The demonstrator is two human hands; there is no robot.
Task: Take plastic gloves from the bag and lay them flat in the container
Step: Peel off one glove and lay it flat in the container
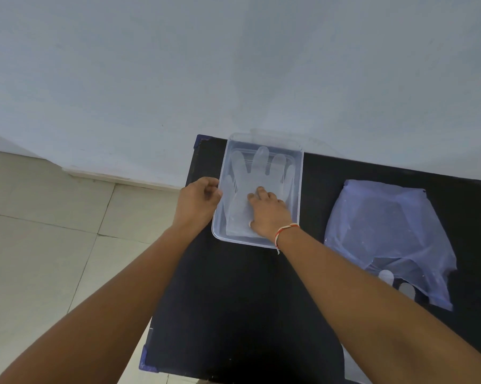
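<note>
Head view: a clear plastic container [299,195] sits on the black tabletop [233,300] near the wall. A plastic glove [258,173] lies flat inside it, fingers pointing toward the wall. The right hand [270,214] presses down on the glove's palm and cuff, its grip spread flat and holding nothing. The left hand [197,200] pinches the container's left rim, its grip narrow. The translucent bag [386,234] lies well apart to the right, glove fingertips [386,275] poking from its mouth.
</note>
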